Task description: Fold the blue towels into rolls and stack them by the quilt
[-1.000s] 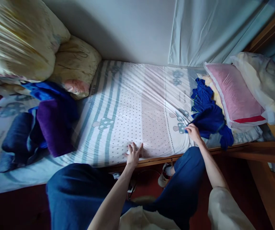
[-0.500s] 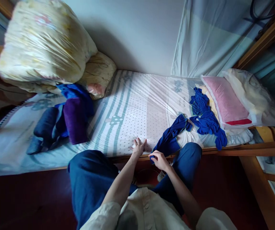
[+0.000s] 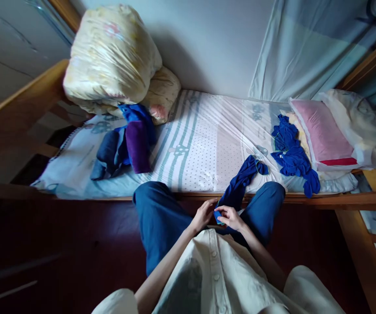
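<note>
A dark blue garment (image 3: 238,186) with green edging stretches from the mattress over the bed's front edge and down between my knees. At its near end, my right hand (image 3: 231,217) pinches the cloth between thumb and fingers. Beside the garment's left border is my left hand (image 3: 203,214), fingers extended and slightly apart, fingertips close to the cloth; whether they touch it is hard to see. More crumpled blue clothing (image 3: 291,152) lies to the right, by the pillow.
The patterned mattress (image 3: 201,144) sits in a wooden bed frame (image 3: 325,200). On the left are a rolled purple cloth (image 3: 137,148), a dark blue roll (image 3: 107,150) and a bulky yellow quilt (image 3: 112,56). A pink pillow (image 3: 322,128) and a plastic-wrapped bundle (image 3: 358,126) occupy the right end.
My left hand has come off the mattress edge and moved right, next to the garment's end. My right hand keeps its hold, with the cloth drawn nearer my body. The view has shifted left.
</note>
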